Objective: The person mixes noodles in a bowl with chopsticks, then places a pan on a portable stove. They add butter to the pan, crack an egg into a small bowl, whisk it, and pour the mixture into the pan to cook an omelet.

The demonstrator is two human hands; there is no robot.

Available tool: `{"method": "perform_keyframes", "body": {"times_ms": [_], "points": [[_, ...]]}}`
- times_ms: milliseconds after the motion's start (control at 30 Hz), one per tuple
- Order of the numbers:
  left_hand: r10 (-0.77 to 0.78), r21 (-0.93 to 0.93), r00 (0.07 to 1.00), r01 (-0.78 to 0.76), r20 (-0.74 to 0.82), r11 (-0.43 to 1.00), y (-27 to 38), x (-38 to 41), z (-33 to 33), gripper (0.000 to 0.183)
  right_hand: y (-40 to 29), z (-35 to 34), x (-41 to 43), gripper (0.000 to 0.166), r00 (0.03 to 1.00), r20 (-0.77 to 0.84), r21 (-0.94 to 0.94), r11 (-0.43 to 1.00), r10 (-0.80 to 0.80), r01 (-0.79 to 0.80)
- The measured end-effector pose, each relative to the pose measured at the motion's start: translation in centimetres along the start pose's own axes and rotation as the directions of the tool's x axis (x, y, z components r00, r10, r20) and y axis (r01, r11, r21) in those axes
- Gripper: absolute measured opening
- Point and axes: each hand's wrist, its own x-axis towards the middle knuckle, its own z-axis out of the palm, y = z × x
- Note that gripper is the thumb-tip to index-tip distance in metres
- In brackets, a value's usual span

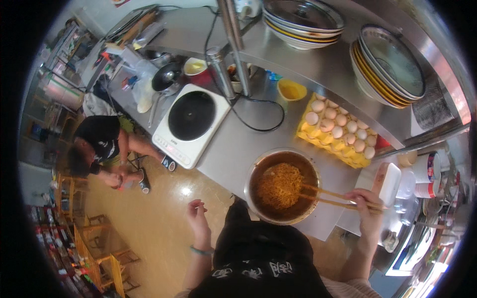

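A round metal bowl (251, 193) of orange-brown noodles (282, 185) stands at the near edge of the steel counter (231, 149). My right hand (367, 208), on the bowl's right, is closed on a pair of long wooden chopsticks (335, 197), whose tips reach into the noodles. My left hand (198, 218) is held over the floor to the left of the bowl, fingers loosely bent and apart, with nothing in it. A green bracelet circles the left wrist. Behind the bowl, a yellow egg tray (328, 141) holds many eggs.
A white hot plate (179, 152) lies left of the bowl, its black cable looping over the counter. Stacked bowls (387, 67) stand on a raised steel shelf (261, 41). Further left are a small pan (168, 77) and a plastic bag. A seated person (100, 145) bends forward beyond the counter's left side.
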Motion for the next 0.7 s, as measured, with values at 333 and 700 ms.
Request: {"method": "perform_keyframes", "body": {"times_ms": [333,700], "points": [[-0.129,-0.234,0.991,0.118,-0.032,0.965,-0.1,2.5,-7.1,0.008,9.3,2.4,-3.5,0.014,0.965,-0.192,0.095,0.982,0.178,-0.162],[-0.072,-0.651,0.683,0.719,0.727,0.242,-1.0,12.4,-19.8,0.044,15.8,14.3,-16.5,0.025,0.872,-0.377,-0.108,0.920,0.313,-0.377]]}}
